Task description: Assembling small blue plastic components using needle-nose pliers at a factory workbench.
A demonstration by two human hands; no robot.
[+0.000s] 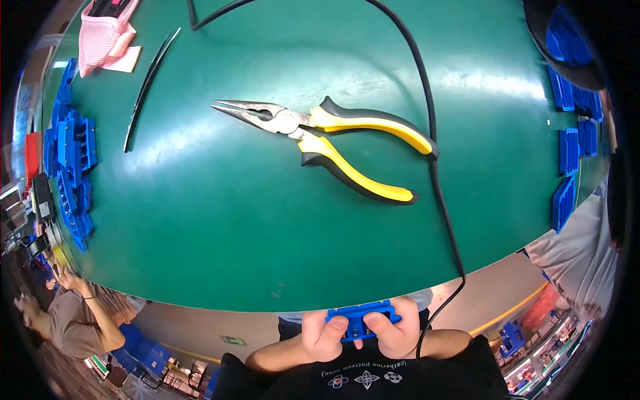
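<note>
Blue plastic part [360,319] pinched, seemingly, by both thumbs.

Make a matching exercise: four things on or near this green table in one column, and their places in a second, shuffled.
Things:
1. pliers
2. pink mesh bag
3. blue part
4. black cable

Places:
A. held in both hands below the table's near edge
B. far left corner of the table
C. middle of the table, jaws pointing left
D. running from the far edge, past the pliers' handles, over the near edge

Pairs: 1-C, 2-B, 3-A, 4-D

The left hand and right hand grip the blue part together.
</note>
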